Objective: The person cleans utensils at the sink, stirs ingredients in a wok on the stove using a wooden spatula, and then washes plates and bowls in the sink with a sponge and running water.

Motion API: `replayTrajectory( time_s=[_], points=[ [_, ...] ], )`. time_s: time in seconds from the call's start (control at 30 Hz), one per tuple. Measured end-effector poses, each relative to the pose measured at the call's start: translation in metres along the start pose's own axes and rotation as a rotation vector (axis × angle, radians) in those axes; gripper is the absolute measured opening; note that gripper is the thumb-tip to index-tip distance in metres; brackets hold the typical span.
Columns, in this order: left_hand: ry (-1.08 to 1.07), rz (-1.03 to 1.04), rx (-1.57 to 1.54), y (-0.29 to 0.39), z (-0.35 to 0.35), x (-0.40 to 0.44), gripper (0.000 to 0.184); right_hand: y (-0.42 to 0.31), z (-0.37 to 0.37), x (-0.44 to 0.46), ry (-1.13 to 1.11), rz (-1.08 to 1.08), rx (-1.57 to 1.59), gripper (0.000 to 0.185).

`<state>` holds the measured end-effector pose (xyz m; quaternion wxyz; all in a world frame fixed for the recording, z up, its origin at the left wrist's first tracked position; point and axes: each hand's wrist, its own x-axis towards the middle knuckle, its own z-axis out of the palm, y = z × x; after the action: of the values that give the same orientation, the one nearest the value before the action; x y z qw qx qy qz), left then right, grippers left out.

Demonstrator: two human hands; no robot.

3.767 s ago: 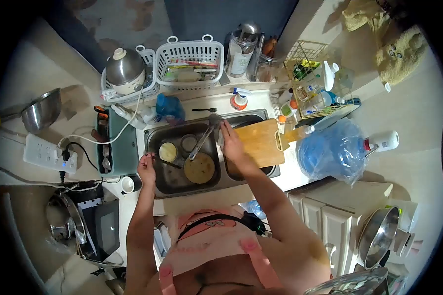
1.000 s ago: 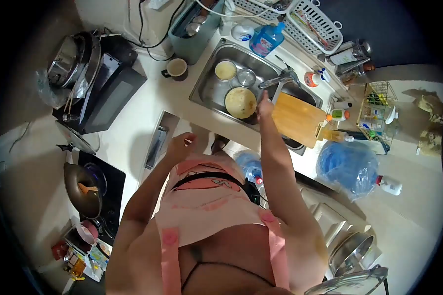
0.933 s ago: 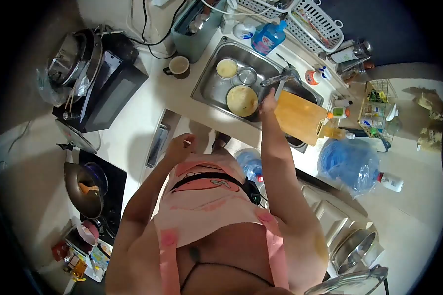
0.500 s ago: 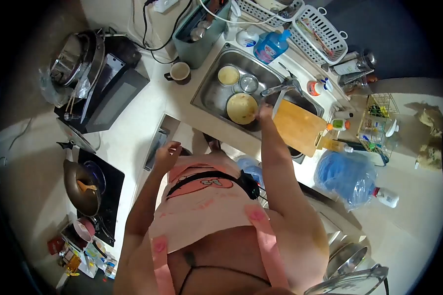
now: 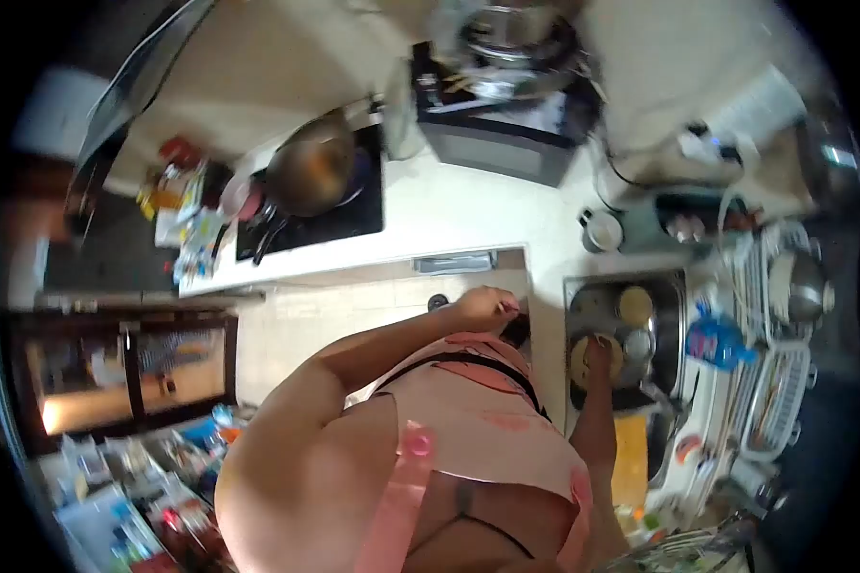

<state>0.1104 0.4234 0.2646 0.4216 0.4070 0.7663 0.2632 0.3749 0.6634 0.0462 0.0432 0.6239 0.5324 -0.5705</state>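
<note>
My right hand (image 5: 598, 354) reaches into the sink (image 5: 590, 286) and lies over a round yellowish dish (image 5: 579, 361). Its fingers are blurred against the dish, so I cannot see whether they grip it. A smaller yellowish bowl (image 5: 635, 305) and a clear glass bowl (image 5: 638, 344) sit beside it in the basin, near the tap (image 5: 661, 396). In front of my apron, close to the counter edge, my left hand (image 5: 492, 307) hangs with its fingers curled in and nothing visible in them.
A wooden cutting board (image 5: 631, 461) lies over the sink's near end. A blue bottle (image 5: 719, 342) stands behind the basin, and a mug (image 5: 601, 231) on the counter. Along the counter are a black oven-like appliance (image 5: 506, 148) and a wok (image 5: 308, 172) on the cooktop (image 5: 354, 215).
My view has swung left, bringing the cooktop and floor into the middle. My right hand has moved from beside the tap onto the round dish. The left hand's fingers are more curled.
</note>
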Motion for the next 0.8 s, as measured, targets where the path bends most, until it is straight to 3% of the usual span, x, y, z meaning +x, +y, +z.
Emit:
replayTrajectory(
  time_s=[0.13, 0.27, 0.3, 0.33, 0.37, 0.43, 0.47, 0.5, 0.53, 0.6, 0.63, 0.7, 0.77, 0.8],
  points=[
    [0.145, -0.024, -0.064, -0.022, -0.006, -0.025, 0.029, 0.003, 0.015, 0.02, 0.084, -0.361, -0.27, 0.064],
    [0.218, -0.033, -0.113, -0.072, 0.008, -0.042, 0.025, -0.027, -0.008, 0.018, -0.092, -0.503, -0.22, 0.062],
    [0.158, 0.022, -0.343, -0.128, 0.029, -0.038, 0.026, -0.047, -0.007, -0.004, -0.106, -0.504, -0.237, 0.061],
    [0.12, -0.039, -1.026, -0.202, 0.065, -0.024, 0.019, -0.061, -0.015, -0.027, -0.084, -0.493, -0.252, 0.06],
    [0.11, -0.047, -0.261, -0.134, 0.028, -0.043, 0.02, -0.071, -0.02, -0.049, -0.049, -0.465, -0.255, 0.06],
    [0.073, -0.094, -0.297, -0.137, 0.021, -0.038, 0.023, -0.099, -0.035, -0.097, 0.06, -0.363, -0.158, 0.059],
    [0.173, 0.124, -0.201, -0.158, 0.026, -0.033, 0.022, -0.123, -0.046, -0.125, 0.117, -0.258, -0.077, 0.059],
    [0.147, 0.012, -0.254, -0.146, 0.022, -0.03, 0.021, -0.091, -0.043, -0.07, 0.33, -0.449, 0.002, 0.059],
    [0.107, 0.056, -0.275, -0.158, 0.023, -0.025, 0.019, -0.097, -0.051, -0.078, 0.476, -0.455, 0.186, 0.054],
    [0.084, 0.07, -0.319, -0.175, 0.014, -0.02, 0.017, -0.121, -0.086, -0.116, 0.509, -0.396, 0.244, 0.051],
    [0.081, 0.059, -0.342, -0.165, 0.013, -0.022, 0.017, -0.114, -0.103, -0.097, 0.637, -0.492, 0.243, 0.048],
    [0.078, 0.054, -0.368, -0.161, 0.01, -0.02, 0.017, -0.128, -0.148, -0.118, 0.692, -0.42, 0.611, 0.039],
    [0.089, 0.061, -0.365, -0.165, 0.006, -0.016, 0.017, -0.158, -0.195, -0.171, 0.697, -0.419, 0.538, 0.045],
    [0.091, 0.059, -0.32, -0.164, 0.006, -0.013, 0.017, -0.142, -0.22, -0.149, 0.719, -0.555, 0.545, 0.044]
  ],
)
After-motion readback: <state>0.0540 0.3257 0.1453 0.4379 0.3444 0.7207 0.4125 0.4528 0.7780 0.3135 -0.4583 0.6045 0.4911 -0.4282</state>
